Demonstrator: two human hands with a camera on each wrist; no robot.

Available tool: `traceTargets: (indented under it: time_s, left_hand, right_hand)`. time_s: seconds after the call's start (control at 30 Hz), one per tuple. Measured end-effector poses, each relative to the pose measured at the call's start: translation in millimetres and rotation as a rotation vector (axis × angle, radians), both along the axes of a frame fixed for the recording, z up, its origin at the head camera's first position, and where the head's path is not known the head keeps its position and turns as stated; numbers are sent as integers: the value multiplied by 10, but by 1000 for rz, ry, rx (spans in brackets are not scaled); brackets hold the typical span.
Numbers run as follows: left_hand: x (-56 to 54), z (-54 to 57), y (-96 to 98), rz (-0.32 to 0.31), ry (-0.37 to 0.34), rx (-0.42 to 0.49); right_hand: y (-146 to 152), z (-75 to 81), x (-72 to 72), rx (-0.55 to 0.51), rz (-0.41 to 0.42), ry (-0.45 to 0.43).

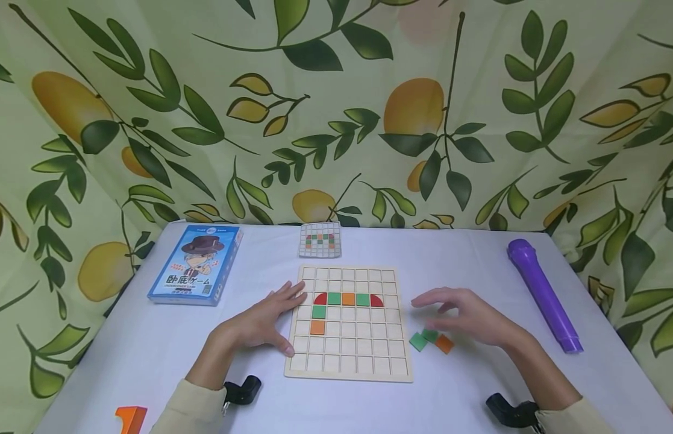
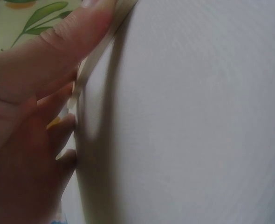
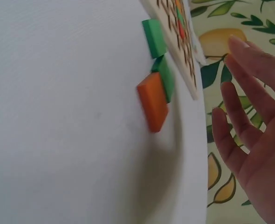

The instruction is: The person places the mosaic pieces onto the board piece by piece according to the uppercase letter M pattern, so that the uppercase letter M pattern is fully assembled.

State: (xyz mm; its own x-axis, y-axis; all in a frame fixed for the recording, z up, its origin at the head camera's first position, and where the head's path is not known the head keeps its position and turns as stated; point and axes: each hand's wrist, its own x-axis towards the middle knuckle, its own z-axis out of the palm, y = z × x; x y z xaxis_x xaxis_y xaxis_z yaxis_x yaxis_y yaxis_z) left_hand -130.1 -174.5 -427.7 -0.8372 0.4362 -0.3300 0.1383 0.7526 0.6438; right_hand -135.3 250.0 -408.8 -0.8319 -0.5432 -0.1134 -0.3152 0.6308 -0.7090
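Note:
A wooden grid board (image 1: 349, 355) lies in the middle of the table. One of its rows holds a red rounded piece (image 1: 321, 299), a green square (image 1: 334, 298), an orange square (image 1: 348, 299), another green and another red piece. Below the left red piece sit a green and an orange square (image 1: 317, 327). My left hand (image 1: 260, 319) rests along the board's left edge, thumb and fingers spread. To the right of the board, my right hand (image 1: 469, 313) hovers with loosely bent fingers and nothing in them. Under it lie two green squares (image 3: 154, 38) and an orange square (image 3: 153, 100).
Behind the board lies a small pattern card (image 1: 320, 240). A blue game box (image 1: 195, 265) is at the left and a purple tube (image 1: 544, 295) at the right. An orange piece (image 1: 131, 419) shows at the near left edge. A patterned curtain (image 1: 336, 120) hangs behind.

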Motion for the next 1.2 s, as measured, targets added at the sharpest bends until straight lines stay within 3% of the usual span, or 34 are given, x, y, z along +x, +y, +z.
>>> traceTargets:
  time_s: [0.43,0.73,0.93,1.2]
  left_hand:
    - [5,7,-3,4,3,10]
    - [0,-9,6,-3,4,-6]
    - [-2,-17,7,-2,6,-10]
    - [8,10,5,-2,6,-10]
  right_hand:
    - [193,-203,138,-46,15,-120]
    - [194,-275,140,-37,45,-91]
    - [185,-310,112,-48,66,1]
    - [132,-333,69,-16,2,46]
